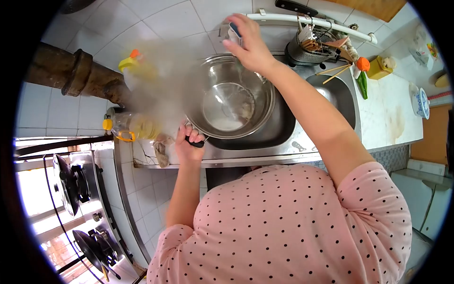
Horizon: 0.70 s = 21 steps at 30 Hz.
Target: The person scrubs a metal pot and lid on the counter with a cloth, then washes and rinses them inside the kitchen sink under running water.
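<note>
A wide stainless steel pot [197, 118] sits over the left sink basin [283, 137], slightly tilted, with clear water in its bottom. My left hand [187, 142] is closed round the pot's black side handle [195, 143] at the near left. Above the far rim, my right hand [253, 45] has its thumb and fingers around the tap [233, 34] on the wall. A thin stream of water seems to run down from there into the pot. My palm hides part of the tap.
An oil bottle [135, 127] and a cloth [161, 152] lie left of the sink, beside a blurred patch. Right are a second basin [338, 97], chopsticks [336, 75], a utensil basket [302, 51] and a green pepper [362, 85]. A gas cooker [94, 208] stands left.
</note>
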Each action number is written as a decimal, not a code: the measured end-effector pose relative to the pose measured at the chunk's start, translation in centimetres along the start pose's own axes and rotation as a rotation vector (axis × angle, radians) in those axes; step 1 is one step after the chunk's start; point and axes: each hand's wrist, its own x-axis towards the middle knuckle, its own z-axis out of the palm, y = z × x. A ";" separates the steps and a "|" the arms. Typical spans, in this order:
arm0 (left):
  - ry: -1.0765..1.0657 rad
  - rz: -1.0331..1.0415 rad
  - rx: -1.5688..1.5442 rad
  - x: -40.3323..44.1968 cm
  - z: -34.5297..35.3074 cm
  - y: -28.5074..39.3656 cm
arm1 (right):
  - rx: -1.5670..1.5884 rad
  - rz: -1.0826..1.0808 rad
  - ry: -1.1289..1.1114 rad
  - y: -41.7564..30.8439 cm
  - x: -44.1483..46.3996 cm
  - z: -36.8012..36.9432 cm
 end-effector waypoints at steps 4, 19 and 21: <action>-0.080 -0.071 -0.145 1.0 -1.7 -2.5 | -0.229 0.357 0.193 4.0 -6.0 -2.9; 0.288 -0.218 0.789 7.1 -5.6 -6.4 | 0.724 1.139 0.156 7.5 -15.2 -6.0; 0.388 -0.234 0.989 8.3 -6.8 -7.4 | 0.723 1.097 0.157 6.6 -14.7 -5.8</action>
